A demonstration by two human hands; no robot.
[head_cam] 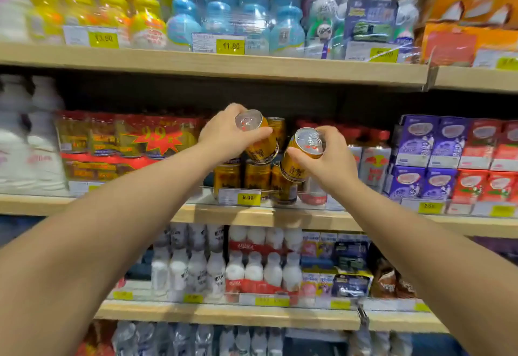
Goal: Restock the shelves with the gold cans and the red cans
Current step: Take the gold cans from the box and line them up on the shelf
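Note:
My left hand [224, 134] grips a gold can [259, 142], tilted with its silver top toward me, above the row of gold cans [256, 177] standing on the middle shelf [252, 217]. My right hand [330, 159] holds a second gold can [300, 159], also tilted, just right of the first and over the rightmost cans of that row. Another gold can [277, 128] sits stacked on the row behind the held ones. Cans with red tops and white, red-marked bodies [372, 159] stand to the right of the gold row.
The upper shelf board [224, 65] hangs close over the cans, loaded with bottle packs. Red shrink-wrapped packs [126, 142] lie left of the gold row, purple and red cartons [437, 159] at the right. A clear price rail with a yellow tag [248, 197] fronts the shelf. White bottles fill the lower shelf.

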